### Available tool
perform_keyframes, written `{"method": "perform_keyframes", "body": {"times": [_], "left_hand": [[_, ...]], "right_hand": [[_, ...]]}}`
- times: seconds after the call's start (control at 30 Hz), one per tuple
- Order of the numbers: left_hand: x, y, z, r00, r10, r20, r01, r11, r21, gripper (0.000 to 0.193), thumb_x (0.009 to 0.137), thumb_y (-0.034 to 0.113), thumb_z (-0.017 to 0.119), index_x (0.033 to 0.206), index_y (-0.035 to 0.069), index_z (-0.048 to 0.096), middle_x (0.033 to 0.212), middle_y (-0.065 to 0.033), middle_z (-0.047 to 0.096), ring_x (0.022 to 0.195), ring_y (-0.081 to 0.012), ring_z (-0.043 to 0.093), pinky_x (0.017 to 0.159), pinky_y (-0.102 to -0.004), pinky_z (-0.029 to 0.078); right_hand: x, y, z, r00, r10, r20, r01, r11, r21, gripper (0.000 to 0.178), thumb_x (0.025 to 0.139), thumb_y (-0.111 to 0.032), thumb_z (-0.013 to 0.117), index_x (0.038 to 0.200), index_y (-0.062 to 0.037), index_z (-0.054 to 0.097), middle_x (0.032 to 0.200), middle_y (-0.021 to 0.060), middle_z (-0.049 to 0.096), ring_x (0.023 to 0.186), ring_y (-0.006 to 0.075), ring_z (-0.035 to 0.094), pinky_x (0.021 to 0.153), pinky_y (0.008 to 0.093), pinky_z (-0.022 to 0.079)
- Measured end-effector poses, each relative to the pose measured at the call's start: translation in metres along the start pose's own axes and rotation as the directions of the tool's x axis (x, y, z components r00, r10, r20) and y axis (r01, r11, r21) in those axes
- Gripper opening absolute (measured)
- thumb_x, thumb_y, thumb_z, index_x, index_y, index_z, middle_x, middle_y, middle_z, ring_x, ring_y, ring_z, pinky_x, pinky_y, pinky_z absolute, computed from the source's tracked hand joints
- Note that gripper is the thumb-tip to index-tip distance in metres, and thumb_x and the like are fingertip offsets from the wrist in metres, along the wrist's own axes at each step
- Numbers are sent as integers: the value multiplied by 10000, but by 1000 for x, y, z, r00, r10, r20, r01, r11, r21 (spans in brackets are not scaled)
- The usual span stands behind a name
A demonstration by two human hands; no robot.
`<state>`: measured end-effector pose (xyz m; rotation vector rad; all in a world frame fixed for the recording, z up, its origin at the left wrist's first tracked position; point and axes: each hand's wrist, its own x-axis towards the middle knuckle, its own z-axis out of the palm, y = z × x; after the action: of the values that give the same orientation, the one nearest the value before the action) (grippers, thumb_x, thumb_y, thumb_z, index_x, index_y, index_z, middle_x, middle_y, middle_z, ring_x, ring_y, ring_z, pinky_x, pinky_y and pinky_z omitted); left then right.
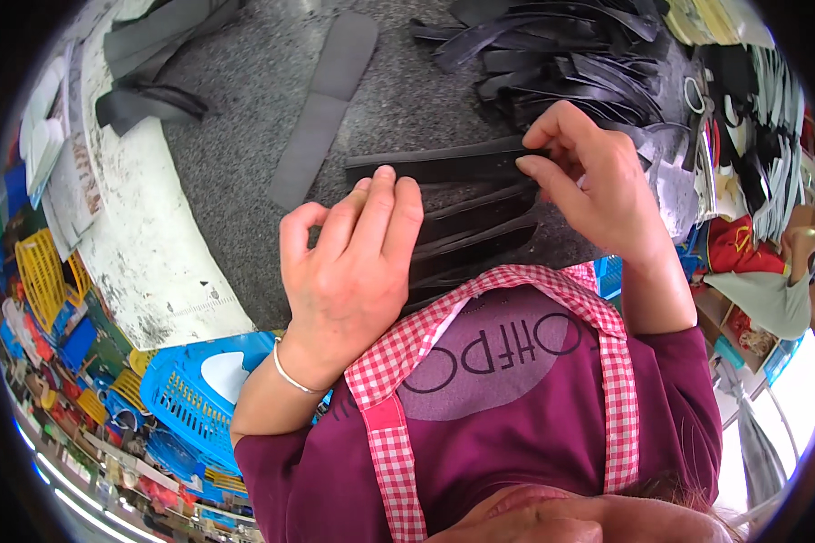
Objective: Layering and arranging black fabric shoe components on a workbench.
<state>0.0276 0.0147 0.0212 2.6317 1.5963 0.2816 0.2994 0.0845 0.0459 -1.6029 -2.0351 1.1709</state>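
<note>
A long black strip [453, 165], which looks like leather or a similar sheet material, lies crosswise on the dark speckled tabletop [235, 172]. My right hand [598, 181] pinches its right end between thumb and fingers. My left hand [353, 249] is palm down with its fingers stretched out, fingertips resting at the strip's lower left edge; its thumb is hidden. Closer to my body, more black strips [475, 213] lie in overlapping rows, partly covered by my left hand and the apron [489, 288]. Beyond my left hand is a flat grey strip [326, 109] with rounded ends.
A large heap of black strips [561, 68] lies at the far right, near scissors [695, 95]. Dark folded pieces [158, 41] sit at the far left beside a stained white sheet [154, 217]. A blue basket [190, 389] stands below the left edge. Another person's grey sleeve [765, 294] shows at right.
</note>
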Motion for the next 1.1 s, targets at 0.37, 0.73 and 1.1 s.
{"method": "perform_keyframes", "body": {"times": [0.37,0.73,1.1], "left_hand": [[15,-8,-21,988,74,138,-61,994,-93,483,888,116,722,1361,201,775,987,33,660,895,-167,638,831,-364,439],[15,-55,-2,964,-167,-207,140,980,-142,246,871,27,851,1111,65,811,1040,-89,783,944,-285,759,819,-376,606],[23,-39,-17,897,175,-407,-258,953,-158,287,822,56,806,1105,60,849,1045,-58,815,922,-239,783,765,-358,598]], "right_hand": [[4,8,3,966,-260,6,245,903,-352,163,919,-191,805,960,-96,678,834,106,655,738,388,692,623,495,521],[47,-8,-8,788,-593,-163,446,733,-514,130,897,-148,819,942,-75,722,866,107,650,819,352,668,721,453,548],[96,-16,-21,753,-637,167,543,457,-704,234,886,-152,811,1103,-63,814,1092,34,753,1127,229,652,939,399,499]]}}
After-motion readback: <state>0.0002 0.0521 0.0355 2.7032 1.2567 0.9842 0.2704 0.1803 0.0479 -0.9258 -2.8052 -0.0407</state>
